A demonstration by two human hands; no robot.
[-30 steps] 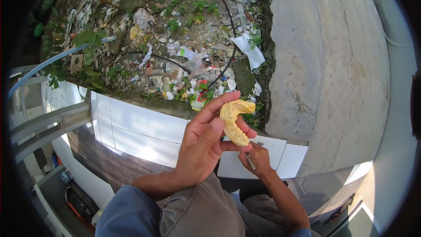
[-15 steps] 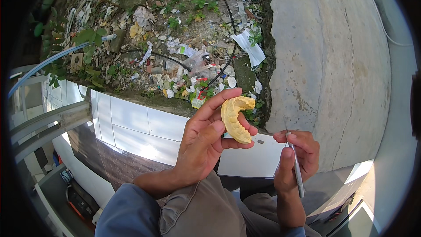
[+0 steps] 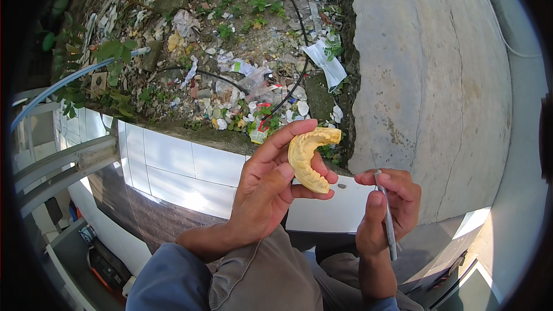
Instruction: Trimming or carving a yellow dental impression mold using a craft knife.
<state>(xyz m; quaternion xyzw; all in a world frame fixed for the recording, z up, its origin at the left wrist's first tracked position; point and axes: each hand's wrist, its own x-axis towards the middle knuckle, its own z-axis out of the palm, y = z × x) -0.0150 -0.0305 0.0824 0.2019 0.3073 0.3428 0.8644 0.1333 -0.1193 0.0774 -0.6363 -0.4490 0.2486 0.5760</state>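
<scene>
A cream-yellow, horseshoe-shaped dental cast (image 3: 305,155) is held up in the middle of the view, its curved row of moulded teeth visible. My left hand (image 3: 265,190) is closed on it, thumb on the near side and fingers around its back and lower end. Lower and to the right, my right hand (image 3: 387,213) grips a slim silver metal tool (image 3: 387,207) with a thin pointed tip rising upward. The tool is apart from the cast.
Below are my trousered legs (image 3: 265,270), a white tiled ledge (image 3: 173,161) and railings (image 3: 69,164) at left. Beyond lies littered, weedy ground (image 3: 219,40) with black cable (image 3: 298,20) and a discarded mask (image 3: 327,69), beside a cracked concrete strip (image 3: 426,80).
My right hand has risen from behind the cast and moved out to the right, turning the tool upright into view. The cast has shifted and tilted slightly in my left hand.
</scene>
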